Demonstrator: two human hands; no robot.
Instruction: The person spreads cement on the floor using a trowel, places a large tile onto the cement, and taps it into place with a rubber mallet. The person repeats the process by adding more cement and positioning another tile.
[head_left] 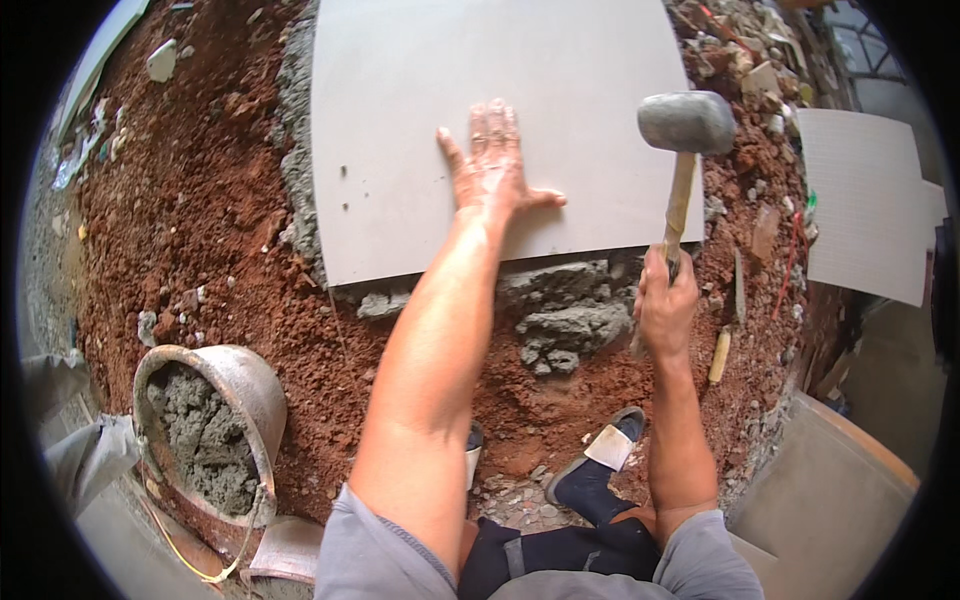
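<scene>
A large pale tile [400, 120] lies on a bed of grey mortar [575, 325], which shows along its left side and near edge. Flat on the tile's surface, with fingers spread, rests my left hand [490, 175]. My right hand [667, 305] is closed round the wooden handle of a rubber mallet [686, 122]. The mallet's grey head appears over the tile's right edge; whether it touches the tile I cannot tell. A few small dark crumbs sit on the tile left of my left hand.
A tipped bucket [265, 390] of wet mortar stands at the lower left on red soil [210, 230]. A tool with a yellowish handle [719, 355] lies right of my right hand. More tiles [865, 200] are at the right, with rubble around. My feet are just below the mortar.
</scene>
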